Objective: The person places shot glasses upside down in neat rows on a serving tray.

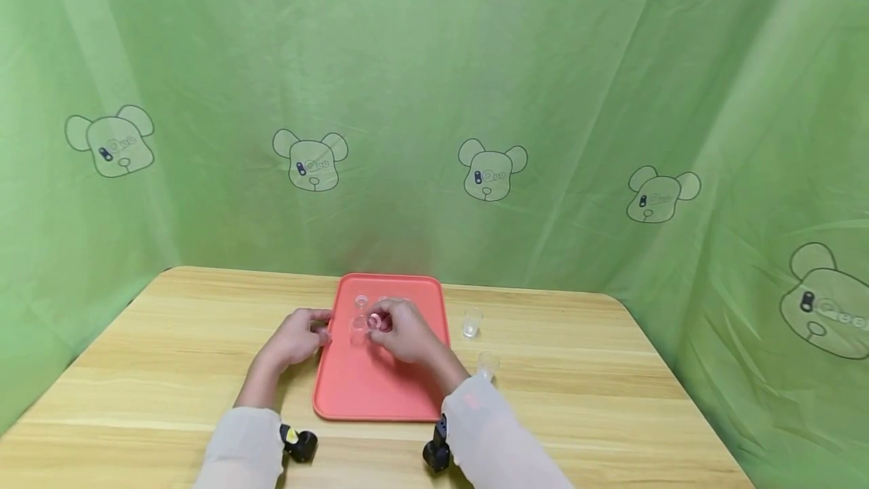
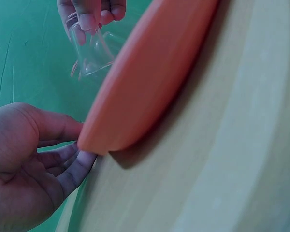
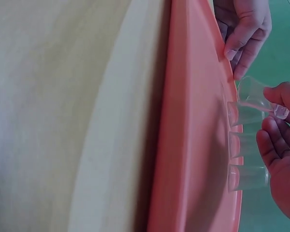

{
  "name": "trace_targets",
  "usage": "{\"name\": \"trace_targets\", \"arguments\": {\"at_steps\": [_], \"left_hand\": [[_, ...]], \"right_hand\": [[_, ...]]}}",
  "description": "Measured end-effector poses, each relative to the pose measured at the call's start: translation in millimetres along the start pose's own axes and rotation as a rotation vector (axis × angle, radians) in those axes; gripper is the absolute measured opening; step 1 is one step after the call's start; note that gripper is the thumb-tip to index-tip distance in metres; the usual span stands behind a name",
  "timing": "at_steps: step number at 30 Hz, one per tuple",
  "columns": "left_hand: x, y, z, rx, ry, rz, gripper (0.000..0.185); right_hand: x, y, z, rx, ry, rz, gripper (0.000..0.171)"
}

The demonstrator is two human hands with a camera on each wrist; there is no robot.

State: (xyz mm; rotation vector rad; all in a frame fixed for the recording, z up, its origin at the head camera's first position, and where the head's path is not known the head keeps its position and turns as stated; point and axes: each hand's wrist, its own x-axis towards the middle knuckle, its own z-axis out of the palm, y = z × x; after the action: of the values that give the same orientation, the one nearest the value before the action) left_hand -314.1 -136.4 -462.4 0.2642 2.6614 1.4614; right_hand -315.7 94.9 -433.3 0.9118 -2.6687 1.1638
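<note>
Two hands work at a red tray on the wooden bench. The right hand has its grip curled round a small clear cup, tilted over the far half of the tray. The left hand has loose, nearly straight fingers that touch the tray's edge at 9 o'clock and hold nothing.

My guess is that the step in hand is setting little cups in a row on the tray. The right wrist view shows three more clear cups standing side by side on the tray, just beside the held one. The next move calls for a soft, slow put-down next to that row, so none get knocked over, while the left hand keeps the tray from sliding.

Two spare cups wait on the bench at 3 o'clock from the tray.

Clear cups are hard to see from the head view. Something pink shows at the right hand, and I cannot tell what it is. I cannot tell if any cup has something in it.
</note>
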Motion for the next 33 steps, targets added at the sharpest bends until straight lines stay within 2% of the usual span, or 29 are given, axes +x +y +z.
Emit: {"name": "trace_targets", "arguments": {"at_steps": [7,18,25,33], "left_hand": [[-0.4,0.1,-0.3,0.011,0.002,0.016,0.047],[-1.0,1.1,-0.5,-0.003,0.001,0.011,0.048],[-1.3,1.9,0.1,-0.007,0.001,0.009,0.047],[-1.4,2.2,-0.3,-0.005,-0.004,0.015,0.048]], "right_hand": [[-0.3,-3.5,7.0,-0.015,0.026,0.009,0.021],[-1.4,-9.5,15.7,0.04,0.049,0.038,0.008],[-2.6,-8.4,16.9,0.064,0.039,0.084,0.015],[-3.1,-5.1,19.5,0.055,0.037,0.078,0.024]]}}
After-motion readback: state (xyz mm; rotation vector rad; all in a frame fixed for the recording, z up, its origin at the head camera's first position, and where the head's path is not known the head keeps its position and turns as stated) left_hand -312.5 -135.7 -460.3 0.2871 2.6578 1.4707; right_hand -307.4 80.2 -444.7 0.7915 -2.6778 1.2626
